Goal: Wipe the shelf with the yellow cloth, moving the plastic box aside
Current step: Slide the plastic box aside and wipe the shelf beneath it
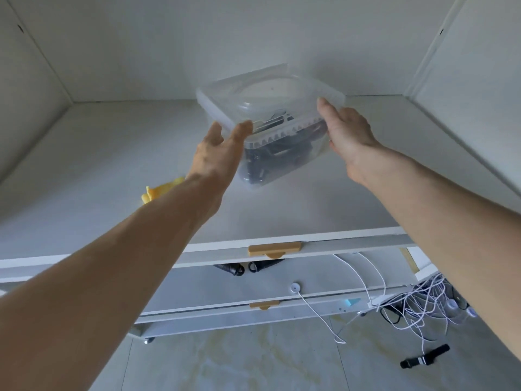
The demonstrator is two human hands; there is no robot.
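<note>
A clear plastic box [277, 114] with a lid and dark items inside sits tilted over the middle of the white shelf [93, 165]; whether it touches the shelf I cannot tell. My left hand [215, 156] presses its left front corner, fingers straight, thumb on the lid rim. My right hand [348, 134] grips the right side, thumb along the lid edge, fingers hidden behind the box. A yellow cloth [158, 191] lies on the shelf to the left, mostly hidden by my left forearm.
The shelf has white side walls and a back wall. Its front edge carries a tan clip [275, 249]. Lower shelves hold black hand grippers [235, 268] and white cables [417, 303]. A black strap [425, 356] lies on the floor.
</note>
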